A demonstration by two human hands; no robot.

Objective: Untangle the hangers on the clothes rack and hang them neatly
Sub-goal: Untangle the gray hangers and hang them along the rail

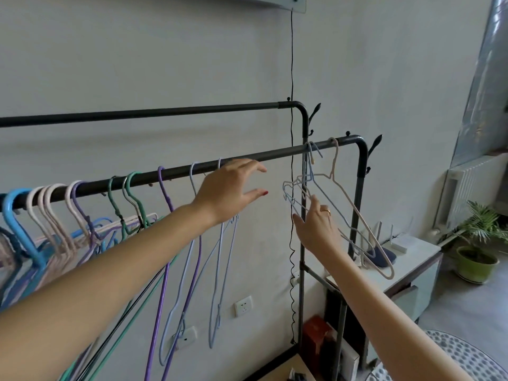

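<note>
Two hands reach out: your right hand (316,229), fingers loosely spread, touches the pale blue hanger (298,193) at 3 o'clock, gripping nothing. Your left hand (228,191) hovers open by the front rail (275,155). Tangled hangers (68,229) crowd 9 o'clock.

A lived-in room of a home. A black clothes rack (192,171) with coloured hangers (82,215) stands against a plain wall with sockets (243,306). At four o'clock a low white cabinet (412,273) carries a router (398,243); at three o'clock are a radiator (464,188) and a potted plant (477,254).
</note>
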